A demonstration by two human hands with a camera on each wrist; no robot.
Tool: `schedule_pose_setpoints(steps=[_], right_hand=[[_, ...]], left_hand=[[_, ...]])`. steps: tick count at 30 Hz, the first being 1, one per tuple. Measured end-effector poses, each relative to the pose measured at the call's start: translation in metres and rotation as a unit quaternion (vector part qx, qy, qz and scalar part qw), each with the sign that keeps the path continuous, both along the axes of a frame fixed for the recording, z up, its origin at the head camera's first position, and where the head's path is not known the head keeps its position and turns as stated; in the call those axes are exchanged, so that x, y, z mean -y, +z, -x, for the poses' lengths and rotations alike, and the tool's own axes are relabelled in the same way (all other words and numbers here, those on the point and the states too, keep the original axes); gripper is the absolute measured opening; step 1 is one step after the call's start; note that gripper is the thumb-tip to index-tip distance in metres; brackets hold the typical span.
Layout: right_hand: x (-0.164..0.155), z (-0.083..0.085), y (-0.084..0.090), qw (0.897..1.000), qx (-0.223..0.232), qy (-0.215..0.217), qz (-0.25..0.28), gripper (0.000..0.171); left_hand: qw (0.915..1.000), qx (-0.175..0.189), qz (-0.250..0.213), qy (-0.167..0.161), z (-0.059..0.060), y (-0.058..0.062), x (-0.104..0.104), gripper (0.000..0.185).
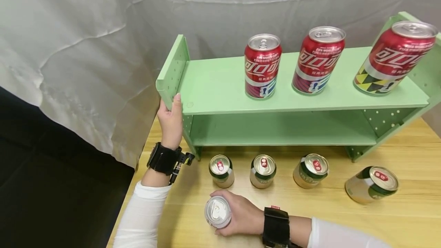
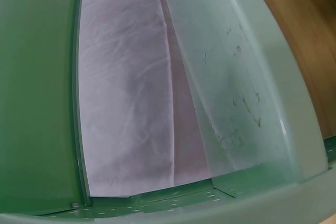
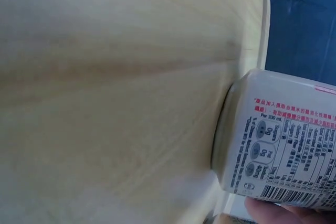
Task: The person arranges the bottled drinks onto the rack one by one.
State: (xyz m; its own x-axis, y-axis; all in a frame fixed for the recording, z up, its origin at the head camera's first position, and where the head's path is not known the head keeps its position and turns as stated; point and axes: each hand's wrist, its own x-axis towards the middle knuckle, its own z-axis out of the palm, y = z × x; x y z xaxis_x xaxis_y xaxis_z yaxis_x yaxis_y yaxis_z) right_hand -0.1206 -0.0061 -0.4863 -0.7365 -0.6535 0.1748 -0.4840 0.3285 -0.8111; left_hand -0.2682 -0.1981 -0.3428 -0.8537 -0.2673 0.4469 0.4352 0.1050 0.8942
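Note:
My left hand [image 1: 171, 119] grips the lower front corner of the left side panel of a green two-tier shelf [image 1: 213, 83], its thumb along the panel's edge. In the left wrist view the green shelf boards [image 2: 37, 93] fill most of the picture, and the hand itself is out of sight there. My right hand [image 1: 246, 214] is curled round a white can [image 1: 218, 211] with a silver top. In the right wrist view the white can [image 3: 289, 140] shows printed text and a barcode, its base at the pale wooden table; fingertips [image 3: 273, 212] lie against its side.
Three red cola cans, the leftmost [image 1: 263, 66], stand on the upper shelf. Several gold-and-green cans, including one [image 1: 221, 170] near the white can, stand in a row on the wooden table [image 1: 193, 209] before the shelf. A grey cloth [image 1: 86, 49] hangs behind.

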Motion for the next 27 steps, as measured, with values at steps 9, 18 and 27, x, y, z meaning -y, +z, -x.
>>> schedule_pose_setpoints(steps=[9,18,27], right_hand=[[-0.003,0.0,0.008,1.0,-0.021,-0.01,0.006,0.078],[-0.01,0.001,0.055,0.998,0.032,-0.009,0.044,0.079],[-0.018,-0.003,0.09,0.998,0.02,0.005,0.056,0.078]], left_hand=[[1.0,-0.003,0.003,0.006,-0.002,-0.002,0.001,0.04],[0.9999,-0.009,0.006,0.001,0.0,0.001,-0.001,0.04],[1.0,-0.008,0.0,0.006,0.001,0.0,-0.001,0.04]])
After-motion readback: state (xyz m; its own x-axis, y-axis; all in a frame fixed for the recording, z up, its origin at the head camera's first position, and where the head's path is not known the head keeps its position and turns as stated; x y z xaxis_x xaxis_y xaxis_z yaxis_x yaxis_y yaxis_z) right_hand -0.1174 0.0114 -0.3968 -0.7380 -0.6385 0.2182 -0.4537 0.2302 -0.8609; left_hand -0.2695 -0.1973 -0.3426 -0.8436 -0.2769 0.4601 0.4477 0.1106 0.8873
